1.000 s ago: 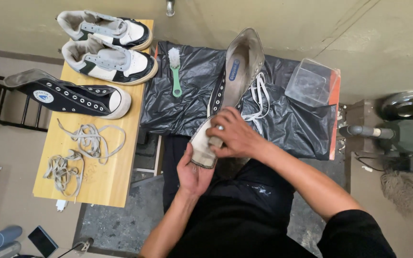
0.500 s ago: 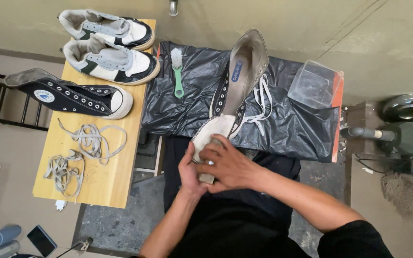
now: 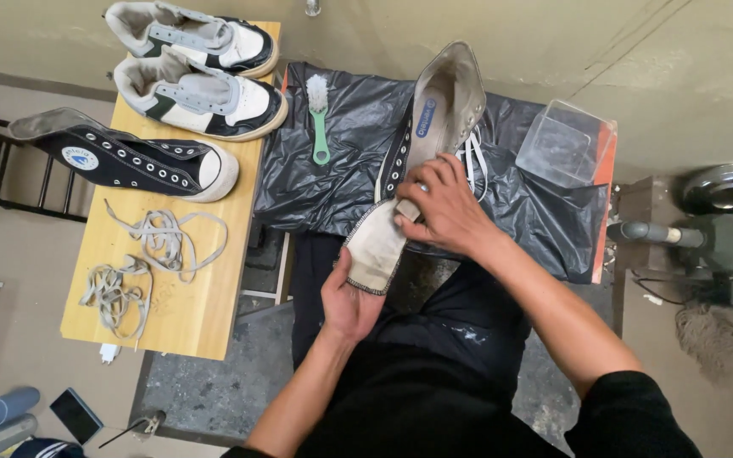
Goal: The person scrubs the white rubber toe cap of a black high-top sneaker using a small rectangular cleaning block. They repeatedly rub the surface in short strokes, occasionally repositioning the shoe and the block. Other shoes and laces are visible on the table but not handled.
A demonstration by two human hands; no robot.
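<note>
A black high-top shoe with a grey lining lies over the black plastic sheet, its toe pointing toward me. A dingy white cloth with a stitched edge covers the toe. My left hand cups the cloth-covered toe from below. My right hand presses the cloth's upper end against the shoe near its eyelets. The shoe's white lace trails beside my right hand.
A green-handled brush lies on the sheet at left and a clear plastic box at right. The wooden table holds two white sneakers, another black high-top and loose laces. A mop lies at right.
My right hand slid from the toe up the shoe toward the eyelets, leaving the cloth spread over the toe. My left hand stayed under the toe.
</note>
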